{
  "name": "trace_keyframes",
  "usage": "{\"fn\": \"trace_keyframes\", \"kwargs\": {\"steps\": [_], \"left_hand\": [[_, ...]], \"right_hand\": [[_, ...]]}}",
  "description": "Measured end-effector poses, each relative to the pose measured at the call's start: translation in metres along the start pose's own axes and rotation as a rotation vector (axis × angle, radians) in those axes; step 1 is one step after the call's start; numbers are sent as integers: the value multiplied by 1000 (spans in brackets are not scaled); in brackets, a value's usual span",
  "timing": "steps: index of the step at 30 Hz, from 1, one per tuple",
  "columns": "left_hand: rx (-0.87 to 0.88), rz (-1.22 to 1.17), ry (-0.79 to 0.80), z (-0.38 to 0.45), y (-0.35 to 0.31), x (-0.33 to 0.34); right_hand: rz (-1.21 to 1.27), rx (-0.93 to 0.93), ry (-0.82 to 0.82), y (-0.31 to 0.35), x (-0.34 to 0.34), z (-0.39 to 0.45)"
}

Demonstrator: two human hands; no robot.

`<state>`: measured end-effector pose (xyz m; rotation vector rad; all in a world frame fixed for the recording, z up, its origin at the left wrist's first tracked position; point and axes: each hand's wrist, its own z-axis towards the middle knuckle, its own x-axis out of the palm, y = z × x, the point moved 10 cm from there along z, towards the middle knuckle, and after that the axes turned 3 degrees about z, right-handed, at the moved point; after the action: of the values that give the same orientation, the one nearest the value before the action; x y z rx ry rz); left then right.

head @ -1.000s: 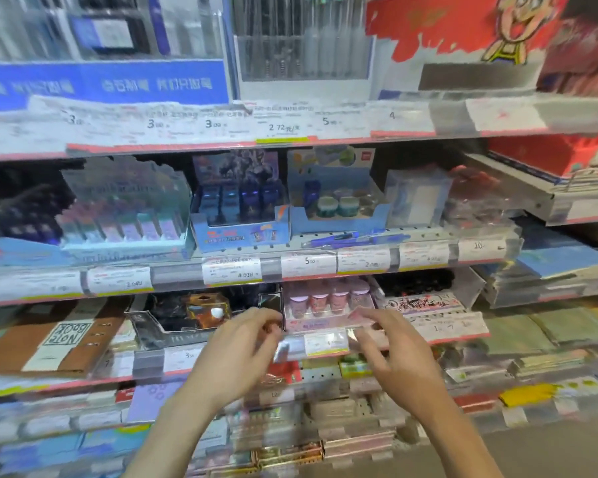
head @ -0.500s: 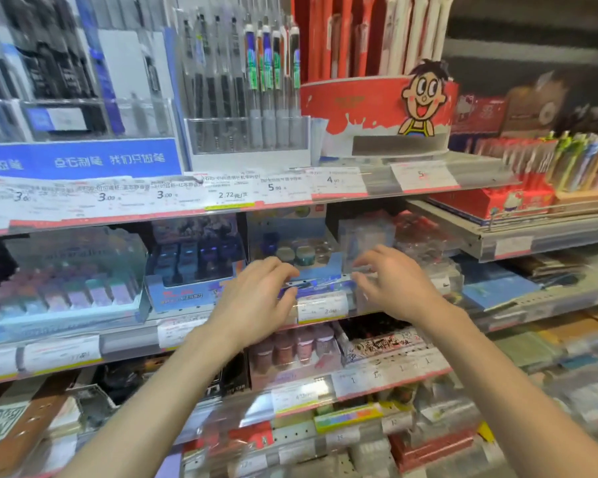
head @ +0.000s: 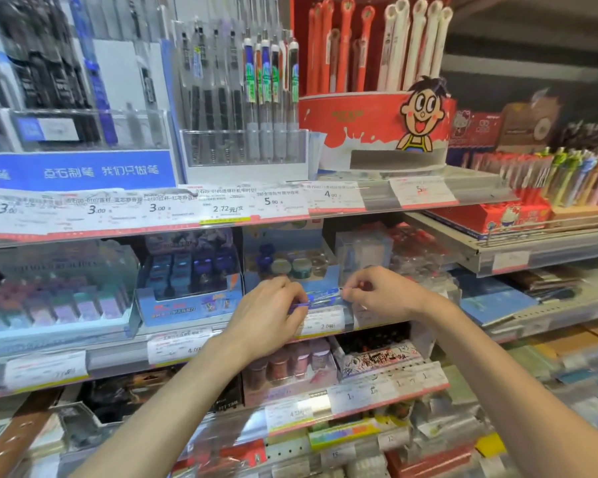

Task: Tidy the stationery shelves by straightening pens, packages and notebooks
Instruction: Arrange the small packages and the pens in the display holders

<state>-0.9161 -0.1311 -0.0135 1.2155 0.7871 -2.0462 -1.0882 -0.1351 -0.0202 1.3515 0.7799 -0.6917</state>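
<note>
Here the step in hand is the straightening of a loose blue pen (head: 320, 295), which lies lengthwise along the front lip of the middle shelf (head: 118, 353), just in front of a blue display box (head: 287, 270) of small round items and above a price label (head: 321, 322). The left hand (head: 266, 315) pinches the pen's left end between thumb and curled fingers; the right hand (head: 384, 293) pinches the right end in the same manner (whether the pen sits in a clear sleeve cannot be told, as this part is blurred). Both grips appear closed on the pen, the palms turned down.

To do the step well, the two ends are best kept level, so that the pen stays parallel to the shelf edge and does not roll over the lip. A light pinch should suffice, since the pen is slender and probably slick. If it belongs elsewhere, the upright pen racks (head: 242, 98) on the shelf above seem a likelier home. The knuckles should stay clear of the display box behind, lest it be pushed askew.
</note>
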Motion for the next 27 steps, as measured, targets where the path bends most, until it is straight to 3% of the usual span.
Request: {"fn": "trace_keyframes", "kwargs": {"steps": [5,17,23,27], "left_hand": [[-10,-20,-23,-1,-1,-1],[-64,-107,-151,2,2,-15],[-49,-147,-196,-15,2,-27],[-72,-168,-188,-37,11,-30]], "right_hand": [[111,-19,-13,1,-3,-3],[518,-71,-351,8,-37,-25],[832,-46,-353,6,-13,-22],[909,-61,-368,24,2,-26]]}}
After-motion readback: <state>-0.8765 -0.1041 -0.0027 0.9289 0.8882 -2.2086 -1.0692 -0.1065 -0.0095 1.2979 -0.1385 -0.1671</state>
